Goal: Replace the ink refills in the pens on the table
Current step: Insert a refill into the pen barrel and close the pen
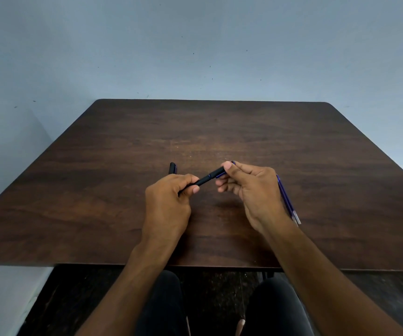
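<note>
A black pen [207, 178] is held slanted above the middle of the dark wooden table [219, 132]. My left hand [169, 202] grips its lower end. My right hand [251, 190] pinches its upper end, where a bit of blue shows at the cap or clip. A second black pen [172, 168] lies on the table just beyond my left hand, partly hidden by it. Thin blue ink refills [289, 202] with pale tips lie on the table behind my right hand, their upper part hidden.
A pale blue wall rises behind the table. The table's near edge [195, 266] runs just above my knees in dark trousers. A dark floor shows beneath.
</note>
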Demonstrator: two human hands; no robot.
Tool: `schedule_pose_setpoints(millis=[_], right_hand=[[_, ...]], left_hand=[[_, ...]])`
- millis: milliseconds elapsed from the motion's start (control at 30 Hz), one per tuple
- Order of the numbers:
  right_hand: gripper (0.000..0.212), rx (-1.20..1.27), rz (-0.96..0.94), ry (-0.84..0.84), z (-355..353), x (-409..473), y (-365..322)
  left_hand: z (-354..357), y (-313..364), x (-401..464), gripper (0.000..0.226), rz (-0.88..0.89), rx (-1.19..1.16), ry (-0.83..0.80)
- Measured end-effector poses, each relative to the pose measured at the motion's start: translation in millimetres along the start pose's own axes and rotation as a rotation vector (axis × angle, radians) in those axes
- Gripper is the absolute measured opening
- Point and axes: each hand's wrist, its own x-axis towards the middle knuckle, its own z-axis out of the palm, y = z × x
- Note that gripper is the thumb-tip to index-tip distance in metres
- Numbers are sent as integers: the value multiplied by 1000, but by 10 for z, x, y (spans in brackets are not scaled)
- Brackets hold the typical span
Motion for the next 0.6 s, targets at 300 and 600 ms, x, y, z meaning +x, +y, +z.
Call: schedule_pose_setpoints(millis=[300,600], right_hand=[[17,-42,-32,20,87,-37,36],[14,-53,46,-90,200,-99,27]], left_hand=[[16,-1,-64,20,-31,-12,41],[-6,52,-109,12,-275,-177,54]])
